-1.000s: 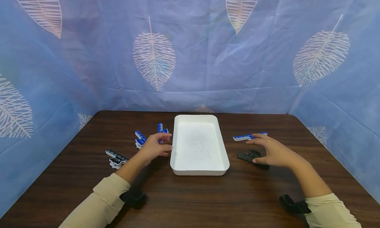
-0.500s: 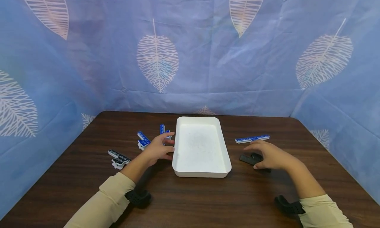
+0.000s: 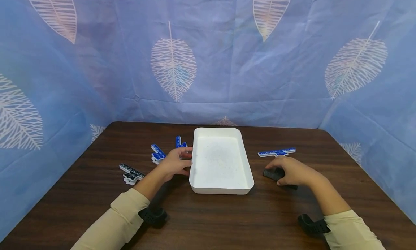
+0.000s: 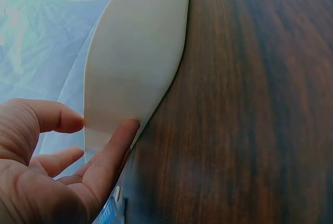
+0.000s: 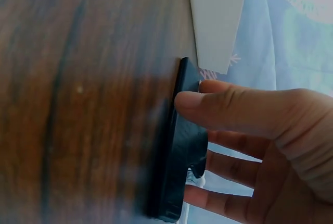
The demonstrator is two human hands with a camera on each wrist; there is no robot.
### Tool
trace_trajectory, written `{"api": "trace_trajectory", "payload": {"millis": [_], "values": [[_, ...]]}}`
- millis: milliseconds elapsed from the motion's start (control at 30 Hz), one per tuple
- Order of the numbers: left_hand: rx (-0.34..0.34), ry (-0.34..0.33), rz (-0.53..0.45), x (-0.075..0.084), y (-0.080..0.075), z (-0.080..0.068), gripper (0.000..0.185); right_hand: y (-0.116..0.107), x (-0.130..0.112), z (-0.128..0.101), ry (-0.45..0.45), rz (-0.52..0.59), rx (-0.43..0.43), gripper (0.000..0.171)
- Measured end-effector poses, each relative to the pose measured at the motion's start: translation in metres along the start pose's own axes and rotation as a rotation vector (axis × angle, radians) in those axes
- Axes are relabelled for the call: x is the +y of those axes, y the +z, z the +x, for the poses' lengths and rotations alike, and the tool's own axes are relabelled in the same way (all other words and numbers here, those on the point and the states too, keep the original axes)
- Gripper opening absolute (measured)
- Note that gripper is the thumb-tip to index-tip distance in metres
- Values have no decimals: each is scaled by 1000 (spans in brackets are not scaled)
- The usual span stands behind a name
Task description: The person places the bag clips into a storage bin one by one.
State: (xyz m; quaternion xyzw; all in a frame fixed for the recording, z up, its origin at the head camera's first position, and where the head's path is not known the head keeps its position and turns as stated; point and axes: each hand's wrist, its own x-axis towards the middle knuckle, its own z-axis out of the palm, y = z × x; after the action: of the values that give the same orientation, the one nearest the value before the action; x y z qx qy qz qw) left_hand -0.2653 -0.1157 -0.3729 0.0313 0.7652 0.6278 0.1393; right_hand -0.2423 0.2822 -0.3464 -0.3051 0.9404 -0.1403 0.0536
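Right hand (image 3: 292,172): fingers were curled round the black clip (image 5: 184,146) | it lay on the table (image 3: 227,221), right of the white tray (image 3: 218,190) | Left hand (image 3: 173,164): fingers stood apart, thumb touching the tray's wall.

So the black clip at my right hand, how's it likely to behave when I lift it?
The black clip is probably stiff, given its straight, unbent edge. It seems unlikely to roll, being long and flat-sided. It may spring back if squeezed, as a small coil shows.
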Motion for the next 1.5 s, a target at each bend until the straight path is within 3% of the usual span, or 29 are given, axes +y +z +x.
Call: {"api": "trace_trajectory", "payload": {"millis": [567,767,1500], "values": [[8,-5,-11,2,2,-2,58,5,3,7,-22,-15,1,44],[2,-11,-6,1,1,0,58,3,0,10,15,18,-32,44],[18,-31,9,2,1,0,56,-39,-31,47,27,1,-57,42]]}}
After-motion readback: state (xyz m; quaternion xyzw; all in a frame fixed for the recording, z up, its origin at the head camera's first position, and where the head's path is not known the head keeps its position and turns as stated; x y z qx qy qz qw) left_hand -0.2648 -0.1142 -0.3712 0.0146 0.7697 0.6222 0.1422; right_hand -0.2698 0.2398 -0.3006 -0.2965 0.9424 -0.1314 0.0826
